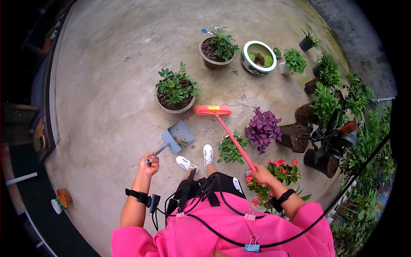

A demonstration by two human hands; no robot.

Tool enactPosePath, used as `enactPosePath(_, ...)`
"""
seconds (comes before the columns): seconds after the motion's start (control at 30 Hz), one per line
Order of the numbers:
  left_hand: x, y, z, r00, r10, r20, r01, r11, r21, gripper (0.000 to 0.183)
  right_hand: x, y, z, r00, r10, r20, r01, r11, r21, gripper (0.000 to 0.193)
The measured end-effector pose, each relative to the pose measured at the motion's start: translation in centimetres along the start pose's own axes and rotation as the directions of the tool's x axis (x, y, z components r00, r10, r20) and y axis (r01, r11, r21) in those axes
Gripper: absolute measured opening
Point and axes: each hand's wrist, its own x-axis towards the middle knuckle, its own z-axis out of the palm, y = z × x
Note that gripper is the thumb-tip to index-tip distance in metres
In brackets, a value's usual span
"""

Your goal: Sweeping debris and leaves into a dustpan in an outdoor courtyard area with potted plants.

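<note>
a dustpan (pixel 185 130) in our left hand (pixel 148 164), a red broom (pixel 233 138) in our right hand (pixel 262 174)
our hands are well apart, each curled tight round a handle; red flowers (pixel 281 169) stand just beside the right one, and a leafy green plant (pixel 232 148) and a purple-leaved plant (pixel 263 128) are a little ahead of it. the dustpan's blue-grey pan sits ahead and to the right of our left hand, holding small scraps (pixel 181 142). the broom slants forward and leftward from our right hand, its yellow-bristled head slightly blurred, near a round potted plant (pixel 175 91). farther ahead, between our hands, we see a second potted plant (pixel 220 46) and blue-handled scissors (pixel 205 31) on the concrete floor (pixel 115 94).
</note>
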Motion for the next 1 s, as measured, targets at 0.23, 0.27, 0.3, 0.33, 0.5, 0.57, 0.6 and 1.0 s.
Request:
enactPosePath(0.23, 0.6, -1.4, 1.7, 0.996, 0.009, -0.087, 0.008, 0.981, 0.193, 0.017, 4.8, 1.5, 3.6, 0.989, -0.082, -0.121, 0.078, 0.996, -0.034, 0.036)
enactPosePath(0.27, 1.7, -1.6, 1.7, 0.994, 0.010, -0.107, 0.011, 0.980, 0.196, 0.015, 4.4, 0.8, 4.9, 0.996, -0.079, -0.050, 0.080, 0.996, 0.029, 0.036)
enactPosePath(0.3, 2.9, -1.8, 1.7, 0.994, 0.012, -0.107, 0.009, 0.981, 0.192, 0.015, 3.7, 0.3, 6.1, 0.998, -0.053, 0.027, 0.051, 0.995, 0.091, 0.035)
enactPosePath(0.33, 4.0, -2.1, 1.3, 0.992, 0.051, -0.114, -0.024, 0.974, 0.227, 0.014, 2.6, -0.7, 6.8, 0.993, -0.031, 0.110, 0.015, 0.989, 0.146, 0.034)
enactPosePath(0.5, 6.3, -3.2, 2.3, 0.979, 0.109, -0.173, -0.063, 0.966, 0.251, 0.012, 1.1, -0.8, 6.3, 0.915, -0.042, 0.400, -0.151, 0.886, 0.439, 0.036)
enactPosePath(0.57, 5.9, -3.7, 3.0, 0.965, 0.203, -0.168, -0.136, 0.930, 0.341, 0.018, 0.2, -1.8, 5.3, 0.876, -0.047, 0.480, -0.213, 0.854, 0.474, 0.036)
enactPosePath(0.6, 5.7, -3.5, 2.8, 0.964, 0.206, -0.168, -0.139, 0.930, 0.339, 0.018, -0.4, -2.9, 4.8, 0.874, -0.049, 0.483, -0.213, 0.856, 0.472, 0.036)
enactPosePath(1.0, 5.1, -3.8, 2.7, 0.979, 0.168, -0.114, -0.119, 0.930, 0.348, 0.017, 7.3, -2.3, 9.4, 0.971, -0.186, 0.149, 0.195, 0.979, -0.053, 0.035)
